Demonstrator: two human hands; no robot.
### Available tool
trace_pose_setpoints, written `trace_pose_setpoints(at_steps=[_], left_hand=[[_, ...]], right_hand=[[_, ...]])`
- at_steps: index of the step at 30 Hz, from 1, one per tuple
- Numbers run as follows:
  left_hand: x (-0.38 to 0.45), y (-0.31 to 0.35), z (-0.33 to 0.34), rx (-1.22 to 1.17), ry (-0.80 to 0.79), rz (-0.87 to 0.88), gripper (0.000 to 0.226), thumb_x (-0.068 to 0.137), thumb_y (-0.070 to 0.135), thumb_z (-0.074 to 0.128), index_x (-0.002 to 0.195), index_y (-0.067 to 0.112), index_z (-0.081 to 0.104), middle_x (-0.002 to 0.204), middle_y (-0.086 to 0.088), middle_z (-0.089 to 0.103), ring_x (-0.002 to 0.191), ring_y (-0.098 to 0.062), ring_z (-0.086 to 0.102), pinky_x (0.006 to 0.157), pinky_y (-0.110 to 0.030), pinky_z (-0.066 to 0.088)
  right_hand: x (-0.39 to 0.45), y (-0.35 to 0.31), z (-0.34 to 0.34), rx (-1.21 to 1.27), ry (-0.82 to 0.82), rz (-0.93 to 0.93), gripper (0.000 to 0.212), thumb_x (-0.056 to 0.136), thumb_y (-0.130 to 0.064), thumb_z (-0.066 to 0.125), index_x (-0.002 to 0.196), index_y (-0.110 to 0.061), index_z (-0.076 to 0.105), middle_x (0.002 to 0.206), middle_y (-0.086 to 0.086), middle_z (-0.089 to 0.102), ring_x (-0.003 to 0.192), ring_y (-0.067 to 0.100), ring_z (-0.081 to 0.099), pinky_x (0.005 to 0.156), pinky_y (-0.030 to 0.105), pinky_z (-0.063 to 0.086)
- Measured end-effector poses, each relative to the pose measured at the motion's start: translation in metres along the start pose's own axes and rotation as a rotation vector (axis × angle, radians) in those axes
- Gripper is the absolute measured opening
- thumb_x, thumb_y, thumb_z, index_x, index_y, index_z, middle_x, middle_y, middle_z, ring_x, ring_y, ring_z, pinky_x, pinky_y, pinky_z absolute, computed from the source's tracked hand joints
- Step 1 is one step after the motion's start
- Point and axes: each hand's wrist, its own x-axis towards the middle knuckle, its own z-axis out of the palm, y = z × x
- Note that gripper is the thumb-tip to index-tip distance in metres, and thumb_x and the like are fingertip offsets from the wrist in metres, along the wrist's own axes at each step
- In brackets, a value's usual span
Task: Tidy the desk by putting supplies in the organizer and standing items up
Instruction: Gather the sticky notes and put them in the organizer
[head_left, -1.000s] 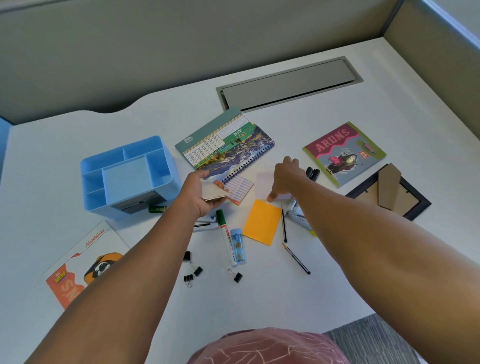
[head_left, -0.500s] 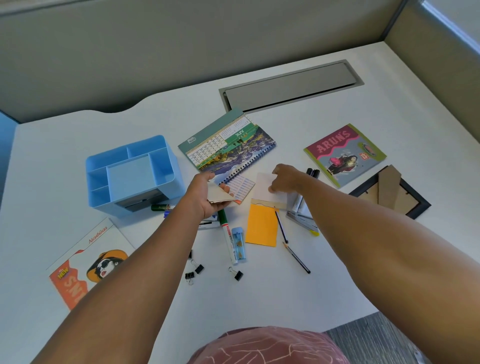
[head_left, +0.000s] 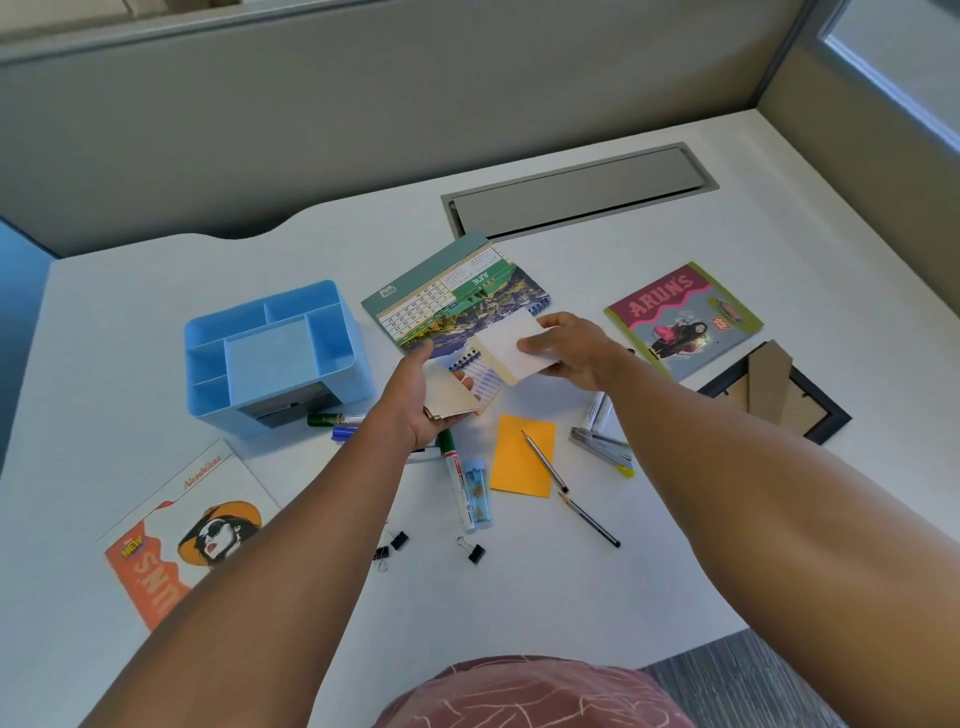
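Holding white pad (head_left: 511, 344), right hand (head_left: 569, 349) hovers near calendar (head_left: 457, 301) edge.

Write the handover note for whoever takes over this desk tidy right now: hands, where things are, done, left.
Left hand: holds a small stack of beige notes over the desk.
Right hand: pinches a white note pad in the air above the calendar.
Organizer: its open top compartments hold nothing visible.
Done: some note paper is in hand; nothing stowed or stood up.
Left: orange note, two pencils, markers, binder clips and stapler lie loose; calendar, picture frame and both booklets lie flat.
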Motion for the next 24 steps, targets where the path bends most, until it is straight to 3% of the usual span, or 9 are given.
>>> trace_pose_setpoints(at_steps=[2,5,7,12,17,20,24], left_hand=[[0.000,-0.003,0.002,0.004,-0.005,0.016,0.047,0.096,0.057,0.049,0.119,0.016,0.057,0.097,-0.017,0.068,0.087,-0.032,0.066,0.084,-0.050,0.054],[-0.003,-0.004,0.004,-0.010,-0.041,0.040,0.046,0.095,0.061,0.047,0.105,0.019,0.061,0.093,-0.016,0.070,0.089,-0.034,0.066,0.089,-0.052,0.051],[-0.006,-0.004,0.006,0.001,-0.054,0.054,0.044,0.095,0.060,0.048,0.105,0.019,0.063,0.094,-0.015,0.071,0.091,-0.035,0.066,0.090,-0.053,0.051],[-0.013,-0.002,0.003,0.061,0.014,0.057,0.041,0.100,0.033,0.055,0.131,0.007,0.057,0.105,-0.017,0.069,0.092,-0.037,0.066,0.085,-0.056,0.053],[-0.012,-0.003,0.002,0.088,0.102,0.026,0.021,0.101,0.023,0.053,0.117,0.009,0.057,0.090,-0.013,0.066,0.076,-0.028,0.064,0.069,-0.045,0.056],[-0.012,-0.003,0.003,0.071,0.111,0.031,0.015,0.102,0.019,0.052,0.113,0.010,0.054,0.099,-0.016,0.064,0.075,-0.028,0.062,0.077,-0.052,0.054],[-0.008,-0.004,0.003,0.067,0.128,0.039,0.026,0.103,0.017,0.050,0.127,0.006,0.053,0.108,-0.017,0.062,0.076,-0.027,0.062,0.081,-0.050,0.053]], right_hand=[[-0.003,0.000,0.010,-0.017,-0.078,0.020,0.033,0.082,0.002,0.074,0.107,-0.012,0.058,0.115,0.011,0.067,0.106,0.028,0.065,0.088,0.041,0.057],[-0.008,0.000,0.025,-0.012,-0.189,0.074,0.032,0.083,0.006,0.071,0.110,-0.005,0.058,0.111,0.013,0.067,0.093,0.026,0.067,0.065,0.034,0.060],[-0.009,0.001,0.034,-0.019,-0.196,0.104,0.037,0.080,0.006,0.074,0.112,-0.002,0.057,0.111,0.015,0.067,0.088,0.027,0.068,0.058,0.032,0.059],[-0.007,0.005,0.049,-0.273,-0.121,0.095,0.049,0.075,-0.010,0.084,0.119,-0.006,0.063,0.101,0.007,0.068,0.080,0.018,0.062,0.064,0.028,0.053],[-0.006,0.008,0.058,-0.331,-0.113,0.079,0.038,0.090,-0.013,0.070,0.125,-0.004,0.056,0.110,0.011,0.065,0.079,0.017,0.063,0.065,0.030,0.053],[-0.008,0.010,0.063,-0.380,-0.163,0.100,0.035,0.095,-0.013,0.064,0.126,0.001,0.055,0.111,0.012,0.065,0.076,0.017,0.064,0.069,0.032,0.055],[-0.013,0.009,0.066,-0.474,-0.228,0.131,0.035,0.099,-0.017,0.057,0.128,0.001,0.055,0.100,0.010,0.064,0.075,0.018,0.061,0.068,0.029,0.054]])
